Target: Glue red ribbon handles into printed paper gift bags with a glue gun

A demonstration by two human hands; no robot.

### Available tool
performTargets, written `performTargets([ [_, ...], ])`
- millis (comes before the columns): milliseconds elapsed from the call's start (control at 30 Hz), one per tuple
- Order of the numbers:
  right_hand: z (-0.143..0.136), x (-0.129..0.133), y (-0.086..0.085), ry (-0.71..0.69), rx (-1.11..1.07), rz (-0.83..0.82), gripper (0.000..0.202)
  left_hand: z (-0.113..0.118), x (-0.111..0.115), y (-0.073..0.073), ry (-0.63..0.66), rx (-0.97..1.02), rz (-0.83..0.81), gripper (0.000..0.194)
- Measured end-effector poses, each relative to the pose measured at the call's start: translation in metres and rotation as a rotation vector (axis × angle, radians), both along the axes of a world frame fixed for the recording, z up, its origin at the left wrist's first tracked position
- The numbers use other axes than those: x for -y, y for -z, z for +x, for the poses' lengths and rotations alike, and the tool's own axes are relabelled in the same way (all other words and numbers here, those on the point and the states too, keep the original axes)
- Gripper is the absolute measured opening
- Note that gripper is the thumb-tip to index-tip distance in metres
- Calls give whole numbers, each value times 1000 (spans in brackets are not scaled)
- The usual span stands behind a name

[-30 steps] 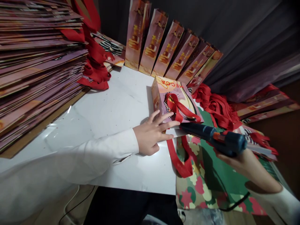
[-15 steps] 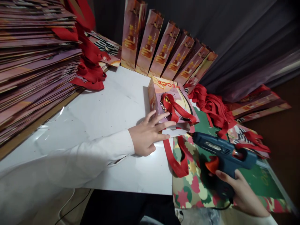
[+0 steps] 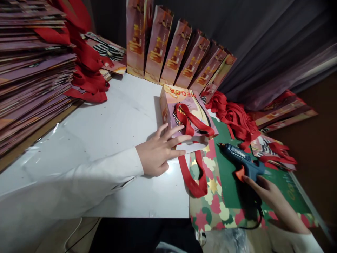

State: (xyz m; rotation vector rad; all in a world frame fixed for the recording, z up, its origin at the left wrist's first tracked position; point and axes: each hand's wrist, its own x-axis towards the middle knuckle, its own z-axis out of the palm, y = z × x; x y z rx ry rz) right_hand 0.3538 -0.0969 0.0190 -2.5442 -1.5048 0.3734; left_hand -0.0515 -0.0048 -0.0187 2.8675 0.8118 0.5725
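Observation:
A printed paper gift bag (image 3: 188,103) lies on its side on the white table, with a red ribbon handle (image 3: 196,121) looped across its upper face. My left hand (image 3: 158,151) rests with fingers spread over the bag's near opening and a white flap (image 3: 193,146) there. A second red ribbon loop (image 3: 193,179) hangs from the opening toward me. To the right, my right hand (image 3: 270,195) is closed around the handle of a blue hot glue gun (image 3: 242,158) with an orange trigger. Its nozzle points up-left, apart from the bag, over a green board.
Flat printed bags (image 3: 34,84) are stacked high at left, with red ribbons (image 3: 88,82) beside them. Several upright bags (image 3: 156,45) line the back. A ribbon pile (image 3: 234,112) lies by the green board (image 3: 229,189). The gun's black cord (image 3: 259,221) trails near the front edge.
The glue gun has moved away from the bag's flap, rightward and lower over the green board, with my right hand. My left hand stays on the bag. The whole view has shifted slightly.

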Motion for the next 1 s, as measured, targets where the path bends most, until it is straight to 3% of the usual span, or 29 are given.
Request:
performTargets([
  [67, -7, -4, -7, -134, 309, 17, 45, 0, 0, 1, 3, 9, -2, 65],
  [133, -29, -10, -15, -225, 521, 196, 44, 0, 0, 1, 7, 12, -1, 65],
  [233, -81, -32, -22, -515, 417, 404, 39, 0, 0, 0, 7, 11, 0, 66],
  [333, -131, -63, -22, -694, 405, 261, 31, 0, 0, -1, 4, 16, -6, 65],
  [433, -163, -88, -18, -733, 579, 37, 28, 0, 0, 0, 6, 23, -11, 65],
  [567, -184, -100, -18, -776, 691, -94, 28, 1, 0, 1, 10, 30, -8, 68],
  [800, -200, -103, -21, -778, 717, -141, 33, 1, 0, 1, 5, 28, -14, 67],
  [1000, -195, -104, -14, -799, 731, -97, 33, 1, 1, 1, 3, 23, -18, 69],
])
